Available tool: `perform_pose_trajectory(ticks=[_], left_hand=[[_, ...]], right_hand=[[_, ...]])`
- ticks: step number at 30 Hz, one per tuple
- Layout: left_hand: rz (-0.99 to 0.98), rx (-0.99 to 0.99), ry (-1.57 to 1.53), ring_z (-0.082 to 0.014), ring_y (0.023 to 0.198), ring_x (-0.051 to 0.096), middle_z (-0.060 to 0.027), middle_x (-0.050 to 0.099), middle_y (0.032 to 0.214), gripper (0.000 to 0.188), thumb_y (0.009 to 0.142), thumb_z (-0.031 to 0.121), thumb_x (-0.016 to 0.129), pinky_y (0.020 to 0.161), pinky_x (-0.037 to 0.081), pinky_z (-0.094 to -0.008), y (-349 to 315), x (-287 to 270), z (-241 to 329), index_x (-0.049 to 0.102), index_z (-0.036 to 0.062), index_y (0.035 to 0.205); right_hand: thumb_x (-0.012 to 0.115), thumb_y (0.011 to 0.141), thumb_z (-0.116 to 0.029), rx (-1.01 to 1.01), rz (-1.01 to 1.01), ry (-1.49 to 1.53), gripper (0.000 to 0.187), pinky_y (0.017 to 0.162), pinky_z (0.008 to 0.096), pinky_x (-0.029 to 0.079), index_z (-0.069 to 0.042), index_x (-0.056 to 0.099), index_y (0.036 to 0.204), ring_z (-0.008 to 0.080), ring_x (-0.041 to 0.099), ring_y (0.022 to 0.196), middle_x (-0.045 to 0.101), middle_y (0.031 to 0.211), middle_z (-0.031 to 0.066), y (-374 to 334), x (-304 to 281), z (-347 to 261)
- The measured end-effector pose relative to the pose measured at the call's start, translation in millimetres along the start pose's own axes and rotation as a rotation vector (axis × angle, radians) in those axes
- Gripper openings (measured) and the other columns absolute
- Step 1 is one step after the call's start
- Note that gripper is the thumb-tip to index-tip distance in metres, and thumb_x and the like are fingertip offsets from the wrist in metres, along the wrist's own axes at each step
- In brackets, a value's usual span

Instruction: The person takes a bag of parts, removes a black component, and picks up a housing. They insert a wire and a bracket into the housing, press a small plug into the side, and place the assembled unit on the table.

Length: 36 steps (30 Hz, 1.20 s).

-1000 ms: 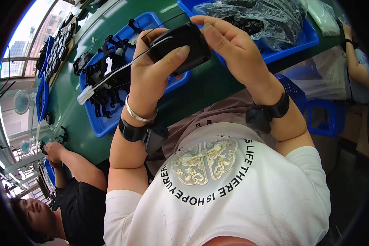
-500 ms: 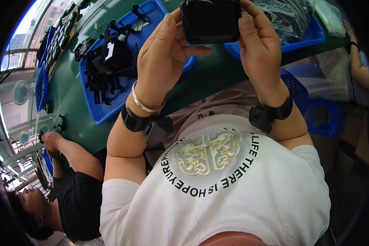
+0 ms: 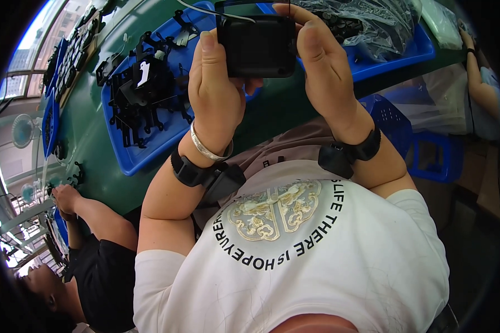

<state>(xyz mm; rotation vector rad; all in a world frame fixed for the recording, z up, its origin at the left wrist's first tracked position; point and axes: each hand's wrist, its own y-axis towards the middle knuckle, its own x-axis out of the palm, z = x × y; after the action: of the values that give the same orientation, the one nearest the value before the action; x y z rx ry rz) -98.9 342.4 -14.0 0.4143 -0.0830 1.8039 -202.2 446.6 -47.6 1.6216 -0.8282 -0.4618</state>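
Observation:
A black, square plastic housing [image 3: 258,50] with rounded corners is held up between my two hands at the top of the head view. A thin white cable [image 3: 228,14] runs across its upper part. My left hand [image 3: 215,83] grips the left side, thumb along the edge and fingers bent behind. On the other side, my right hand [image 3: 330,72] has its fingers at the upper right corner, while the thumb stands slightly off the edge. Left of my left hand, a blue tray [image 3: 129,161] carries a heap of black brackets [image 3: 144,89], one with a white piece on top.
Behind my right hand, another blue tray [image 3: 391,65] holds clear plastic bags [image 3: 366,25] and small black parts. The green table [image 3: 97,166] stretches left toward more black parts. A co-worker in black [image 3: 108,277] sits at left; another person's arm [image 3: 478,77] shows at far right.
Both hands and the black housing have moved left and slightly down. The white cable now shows clearly across the housing, and my right thumb has come off its face.

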Motion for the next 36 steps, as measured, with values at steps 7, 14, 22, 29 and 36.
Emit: perform_pose_trajectory(ticks=[7,14,22,29,36], left_hand=[[0.176,0.023,0.009,-0.009,0.053,0.051,-0.002,0.056,0.075,0.036,0.097,0.039,0.031,0.045,0.041,-0.0191,-7,8,-1,0.048,0.0087,0.104],[0.172,-0.139,-0.124,-0.0105,0.055,0.053,-0.0024,0.057,0.078,0.035,0.096,0.042,0.034,0.045,0.042,-0.02,-2,2,1,0.049,0.0115,0.103],[0.23,-0.029,0.008,-0.0135,0.055,0.055,-0.0046,0.06,0.077,0.039,0.095,0.044,0.034,0.045,0.042,-0.0211,0,0,-4,0.052,0.01,0.101],[0.16,-0.27,-0.165,-0.0139,0.056,0.056,-0.0044,0.059,0.076,0.04,0.095,0.044,0.034,0.044,0.041,-0.0193,11,-2,9,0.051,0.0084,0.1],[0.271,-0.034,0.024,-0.0125,0.051,0.054,-0.0042,0.058,0.075,0.042,0.096,0.046,0.032,0.04,0.039,-0.0195,0,0,7,0.049,0.0073,0.098]], right_hand=[[0.037,0.099,-0.028,0.742,0.186,-0.244,0.035,0.076,0.017,0.041,-0.001,0.052,0.117,0.0032,0.049,0.085,0.057,0.097,0.0012,4,21,-44],[0.037,0.099,-0.025,0.738,0.065,-0.346,0.035,0.077,0.0177,0.041,0.001,0.051,0.118,0.0034,0.05,0.084,0.058,0.1,0.0021,5,18,-48],[0.039,0.099,-0.025,0.834,0.165,-0.297,0.035,0.08,0.0176,0.04,0.001,0.051,0.119,0.0042,0.05,0.088,0.058,0.102,0.0023,3,18,-35],[0.039,0.099,-0.025,0.85,0.079,-0.372,0.034,0.072,0.0146,0.038,-0.001,0.052,0.119,0.0008,0.045,0.078,0.058,0.099,0.0003,12,20,-40],[0.039,0.099,-0.026,0.892,0.044,-0.322,0.034,0.075,0.0147,0.039,-0.002,0.052,0.119,0.0008,0.046,0.08,0.057,0.097,-0.0012,21,23,-35]])
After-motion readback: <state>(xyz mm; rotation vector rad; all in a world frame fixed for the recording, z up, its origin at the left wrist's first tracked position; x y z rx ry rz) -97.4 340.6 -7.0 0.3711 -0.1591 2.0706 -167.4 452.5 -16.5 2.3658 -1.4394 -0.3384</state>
